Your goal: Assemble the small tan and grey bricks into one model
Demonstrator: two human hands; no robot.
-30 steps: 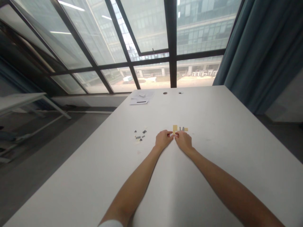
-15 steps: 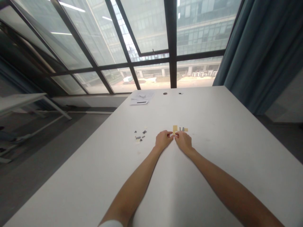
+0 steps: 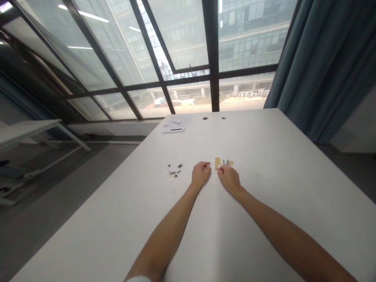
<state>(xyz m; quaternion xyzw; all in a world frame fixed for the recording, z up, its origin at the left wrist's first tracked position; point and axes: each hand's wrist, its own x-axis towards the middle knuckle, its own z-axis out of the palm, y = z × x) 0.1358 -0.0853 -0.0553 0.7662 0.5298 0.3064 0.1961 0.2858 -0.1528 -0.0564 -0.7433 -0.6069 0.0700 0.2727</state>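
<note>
A flat tan piece [image 3: 217,160], like a toy building plate, lies on the white table just beyond my hands. My right hand [image 3: 230,178] is closed, its fingertips pressed together at the near end of the tan piece; what they hold, if anything, is too small to make out. To the left of the piece and apart from it, my left hand [image 3: 201,174] has its thumb and fingers drawn together, and their contents cannot be told. Small grey pieces [image 3: 227,161] and a short tan strip [image 3: 231,162] lie beyond the right hand.
Several loose dark grey pieces [image 3: 172,172] are scattered on the table [image 3: 202,227] left of my hands. Papers with a dark, pen-like object [image 3: 176,129] lie at the far left corner. Beyond the table stand windows and a blue curtain [image 3: 311,70].
My left hand has drawn back left, away from the tan piece. The right hand stays near it, and more of the tan piece shows. The whole view has shifted slightly.
</note>
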